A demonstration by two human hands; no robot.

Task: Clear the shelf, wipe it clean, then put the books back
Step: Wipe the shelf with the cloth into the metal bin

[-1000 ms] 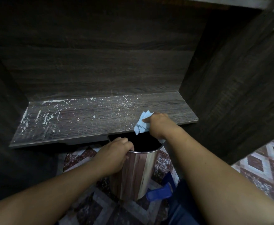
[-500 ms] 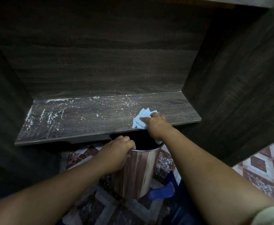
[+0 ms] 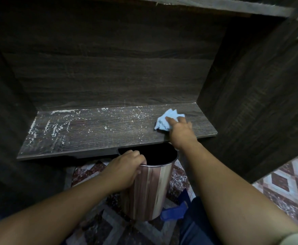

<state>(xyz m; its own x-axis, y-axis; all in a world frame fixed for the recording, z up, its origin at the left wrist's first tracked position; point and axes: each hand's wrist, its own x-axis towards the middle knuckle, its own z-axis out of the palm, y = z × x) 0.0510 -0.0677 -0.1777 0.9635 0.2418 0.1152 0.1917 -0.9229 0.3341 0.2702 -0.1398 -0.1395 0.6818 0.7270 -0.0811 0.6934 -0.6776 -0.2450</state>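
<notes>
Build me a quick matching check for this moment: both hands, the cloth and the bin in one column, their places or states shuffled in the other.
Column one:
1. left hand
2. right hand
3. cloth
4. bin

Column two:
A. stands below the front edge of the shelf, mouth open
B. presses the cloth with spread fingers
C. grips the bin's rim
D. lies on the shelf near its right end

Pairs: 1-C, 2-B, 3-D, 4-A.
</notes>
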